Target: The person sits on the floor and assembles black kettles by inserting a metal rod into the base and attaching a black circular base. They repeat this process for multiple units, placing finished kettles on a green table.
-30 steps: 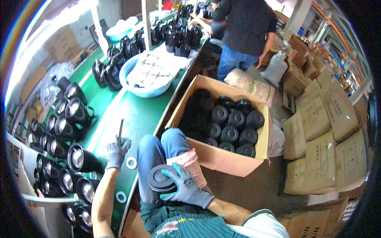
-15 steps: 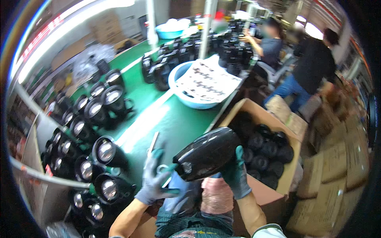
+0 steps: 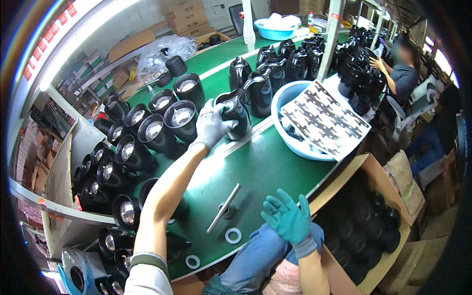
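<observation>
My left hand [image 3: 212, 125], in a grey glove, reaches far over the green table [image 3: 265, 167] and grips a black kettle body [image 3: 235, 114] standing upright on it. My right hand [image 3: 289, 218], in a teal glove, hovers with fingers spread above the table's near edge and my knee, holding nothing. A metal rod tool [image 3: 224, 207] lies on the table just left of that hand, with a white ring [image 3: 233, 235] below it and another ring [image 3: 192, 261] nearer the edge.
Several black kettle bodies [image 3: 157, 132] lie on their sides to the left; more stand at the back. A blue basin [image 3: 305, 123] holds a patterned card sheet. An open cardboard box [image 3: 373, 211] of black parts sits at my right. A seated person [image 3: 400, 73] works at the far right.
My left hand has moved forward from the near table edge to the upright kettle body. The black kettle body my right hand held is gone from it, and that hand is now open.
</observation>
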`<move>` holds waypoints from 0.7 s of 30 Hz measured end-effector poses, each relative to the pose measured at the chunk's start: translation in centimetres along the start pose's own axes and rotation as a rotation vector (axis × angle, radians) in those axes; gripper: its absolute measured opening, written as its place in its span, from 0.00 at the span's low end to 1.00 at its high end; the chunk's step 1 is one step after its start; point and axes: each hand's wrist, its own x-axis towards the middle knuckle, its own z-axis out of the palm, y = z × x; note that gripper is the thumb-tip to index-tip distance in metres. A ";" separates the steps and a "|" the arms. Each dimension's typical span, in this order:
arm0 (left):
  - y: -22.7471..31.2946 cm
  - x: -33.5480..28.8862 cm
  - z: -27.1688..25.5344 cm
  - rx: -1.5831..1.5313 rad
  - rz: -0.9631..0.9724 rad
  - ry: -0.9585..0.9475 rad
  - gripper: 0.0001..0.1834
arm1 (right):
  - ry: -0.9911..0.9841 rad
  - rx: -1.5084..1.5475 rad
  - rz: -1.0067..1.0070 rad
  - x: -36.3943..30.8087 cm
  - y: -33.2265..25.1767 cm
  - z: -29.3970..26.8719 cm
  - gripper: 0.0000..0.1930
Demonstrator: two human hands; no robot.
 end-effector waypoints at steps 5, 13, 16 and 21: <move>-2.2 7.3 3.9 0.210 -0.062 -0.132 0.34 | 0.036 0.034 -0.035 0.0 -0.8 -0.8 0.37; -11.6 15.9 1.1 0.691 -0.288 -0.319 0.26 | 0.154 0.010 -0.063 0.4 -0.5 -0.5 0.37; -13.7 15.9 2.2 0.667 -0.329 -0.250 0.23 | 0.180 0.005 -0.033 0.7 -0.6 -0.5 0.37; -11.4 14.2 -5.6 0.609 -0.061 0.085 0.23 | 0.146 -0.083 -0.051 0.9 -0.4 -0.7 0.35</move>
